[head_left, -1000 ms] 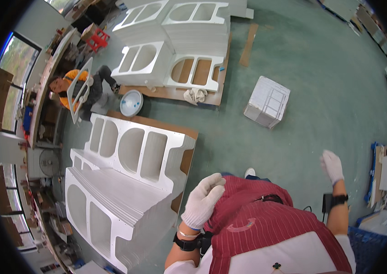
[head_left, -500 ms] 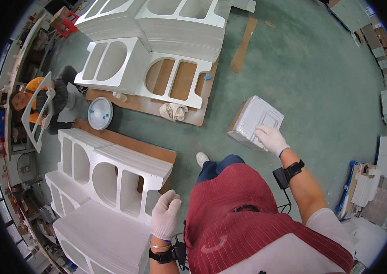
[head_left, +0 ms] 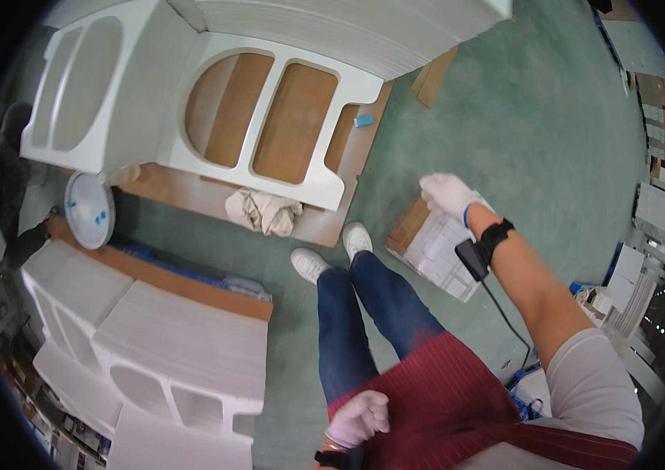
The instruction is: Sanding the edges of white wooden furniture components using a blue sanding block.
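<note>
My right hand (head_left: 446,193), in a white glove, reaches down to the far corner of an open cardboard box (head_left: 408,225) packed with flat white pieces (head_left: 442,252) on the green floor. It touches the box's top edge; whether it grips it is unclear. A black band with a small device and cable sits on that wrist (head_left: 492,235). My left hand (head_left: 360,415), also gloved, is curled into a loose fist against my red apron (head_left: 442,407), holding nothing.
Stacks of white moulded panels with cut-outs lie on wooden pallets ahead (head_left: 269,117) and at my left (head_left: 183,345). A crumpled cloth (head_left: 263,211) and a round white dish (head_left: 89,210) lie between them. Another person in dark clothes (head_left: 5,188) is at far left. Boxes line the right edge (head_left: 646,258).
I have stepped and leaned forward, so the box and far pallet are closer. My right hand moved along the box to its far corner. My left hand dropped from the near stack to my apron.
</note>
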`<state>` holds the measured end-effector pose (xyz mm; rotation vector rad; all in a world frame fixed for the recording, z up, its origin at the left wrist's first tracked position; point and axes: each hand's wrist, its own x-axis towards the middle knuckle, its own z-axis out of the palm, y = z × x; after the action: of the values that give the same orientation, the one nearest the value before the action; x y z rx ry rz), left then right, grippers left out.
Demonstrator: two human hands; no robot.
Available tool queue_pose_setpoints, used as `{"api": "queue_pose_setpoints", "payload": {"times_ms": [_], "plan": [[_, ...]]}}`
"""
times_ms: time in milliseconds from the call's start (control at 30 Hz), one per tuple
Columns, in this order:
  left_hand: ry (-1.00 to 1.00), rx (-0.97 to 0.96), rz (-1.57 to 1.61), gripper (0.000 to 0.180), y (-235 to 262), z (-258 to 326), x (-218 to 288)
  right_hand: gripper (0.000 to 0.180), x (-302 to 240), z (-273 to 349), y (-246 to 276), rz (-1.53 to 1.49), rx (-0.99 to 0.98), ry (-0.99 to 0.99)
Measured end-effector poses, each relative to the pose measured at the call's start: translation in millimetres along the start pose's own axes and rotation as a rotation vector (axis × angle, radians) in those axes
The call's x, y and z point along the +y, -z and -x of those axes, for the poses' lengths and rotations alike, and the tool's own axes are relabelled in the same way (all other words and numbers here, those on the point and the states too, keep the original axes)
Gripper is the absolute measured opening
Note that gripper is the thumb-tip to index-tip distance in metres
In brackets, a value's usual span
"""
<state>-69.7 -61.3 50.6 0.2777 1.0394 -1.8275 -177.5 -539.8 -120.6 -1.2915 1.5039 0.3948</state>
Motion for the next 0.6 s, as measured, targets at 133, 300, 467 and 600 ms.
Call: {"api": "queue_pose_setpoints", "payload": {"times_ms": [133, 300, 467, 600], "plan": [[-0.082, -0.335, 0.24, 0.072, 9, -24, 47, 0.037, -33, -139, -10, 0.07, 0.118, 0.023], [-0.105, -0.171, 0.282, 0.075, -11, -28, 86, 0.043, -60, -231, -54, -0.036, 0.288, -0.002], [-0.105, -0.097, 0.271, 0.073, -25, -34, 110, 0.048, -59, -252, -89, 0.116, 0.418, 0.036], [-0.082, -0.089, 0.259, 0.071, -29, -33, 112, 0.035, -41, -266, -92, -0.011, 0.475, 0.121]]}}
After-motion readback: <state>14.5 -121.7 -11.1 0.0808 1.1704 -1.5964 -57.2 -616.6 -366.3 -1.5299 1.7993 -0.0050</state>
